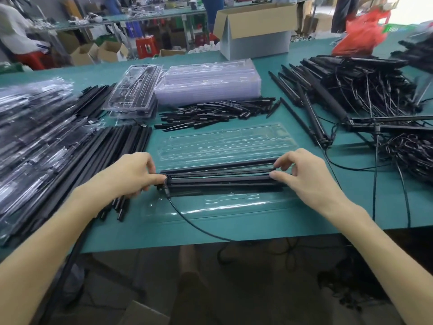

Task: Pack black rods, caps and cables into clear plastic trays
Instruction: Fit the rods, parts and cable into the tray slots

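An open clear plastic tray [225, 205] lies on the green table in front of me, its lid half [225, 141] folded away from me. Several black rods [220, 178] lie side by side along the tray's middle. My left hand [131, 174] pinches the rods' left ends, where a black cable [194, 224] leaves and hangs over the table edge. My right hand [302, 174] pinches the rods' right ends with its fingertips.
Loose black rods [126, 141] and packed trays [35, 127] lie at left. A stack of empty trays [208, 83] and a pile of short caps [218, 113] sit behind. Cabled rods [365, 90] heap at right. A cardboard box [255, 29] stands at the back.
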`<state>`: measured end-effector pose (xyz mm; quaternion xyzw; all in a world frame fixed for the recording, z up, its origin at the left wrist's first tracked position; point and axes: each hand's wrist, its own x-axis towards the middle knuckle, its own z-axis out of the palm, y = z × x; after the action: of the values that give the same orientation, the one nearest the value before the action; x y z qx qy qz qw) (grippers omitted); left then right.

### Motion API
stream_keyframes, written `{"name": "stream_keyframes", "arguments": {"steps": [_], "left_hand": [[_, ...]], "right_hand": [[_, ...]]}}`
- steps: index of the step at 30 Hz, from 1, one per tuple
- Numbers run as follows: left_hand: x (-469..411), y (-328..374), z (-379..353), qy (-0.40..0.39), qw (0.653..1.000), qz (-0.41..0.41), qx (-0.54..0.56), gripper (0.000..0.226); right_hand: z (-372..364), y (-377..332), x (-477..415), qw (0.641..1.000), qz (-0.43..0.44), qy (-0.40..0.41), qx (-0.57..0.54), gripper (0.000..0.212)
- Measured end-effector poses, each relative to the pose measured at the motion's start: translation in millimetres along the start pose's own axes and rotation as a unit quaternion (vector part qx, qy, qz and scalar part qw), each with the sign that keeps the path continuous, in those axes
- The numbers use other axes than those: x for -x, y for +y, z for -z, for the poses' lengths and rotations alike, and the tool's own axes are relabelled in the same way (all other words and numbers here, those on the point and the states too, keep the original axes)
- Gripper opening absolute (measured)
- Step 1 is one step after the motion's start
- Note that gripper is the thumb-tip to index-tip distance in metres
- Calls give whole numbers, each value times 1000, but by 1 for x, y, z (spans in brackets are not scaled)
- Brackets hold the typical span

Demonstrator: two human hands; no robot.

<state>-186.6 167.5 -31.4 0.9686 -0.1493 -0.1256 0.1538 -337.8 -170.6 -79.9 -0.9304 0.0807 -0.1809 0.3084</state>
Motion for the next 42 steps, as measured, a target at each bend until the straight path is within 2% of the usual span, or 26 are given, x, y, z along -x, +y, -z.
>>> {"name": "stream_keyframes", "arguments": {"steps": [3, 5, 7, 12, 16, 22, 27, 32, 36, 42], "left_hand": [[-1, 12, 2, 117, 988, -77, -62, 12], [1, 24, 3, 180, 975, -132, -17, 6], [3, 42, 0, 149, 971, -181, 40, 7], [-1, 84, -34, 24, 963, -270, -1, 24], [-7, 92, -49, 18, 961, -275, -17, 31], [-11, 82, -48, 55, 960, -276, 5, 23], [-14, 77, -54, 76, 960, -271, 10, 16], [-21, 77, -60, 86, 962, -253, 59, 11], [-23, 76, -64, 92, 964, -225, 109, 14], [-24, 76, -63, 80, 965, -240, 65, 22]], "right_hand": [[1, 0, 1, 999, 24, -29, 22, 24], [1, 1, 3, 999, 28, -31, 26, 29], [-1, 0, 3, 998, 34, -24, 46, 26], [-2, -4, 5, 994, 66, 8, 89, 27], [1, -7, 2, 986, 105, 47, 121, 26], [-6, -9, -14, 979, 132, 59, 144, 24], [-14, -3, -26, 987, 105, 23, 119, 23], [-15, 7, -28, 999, 44, -13, 13, 12], [-15, 8, -30, 1000, 13, -16, -21, 12], [-7, 1, -26, 997, 15, -16, -68, 8]]}}
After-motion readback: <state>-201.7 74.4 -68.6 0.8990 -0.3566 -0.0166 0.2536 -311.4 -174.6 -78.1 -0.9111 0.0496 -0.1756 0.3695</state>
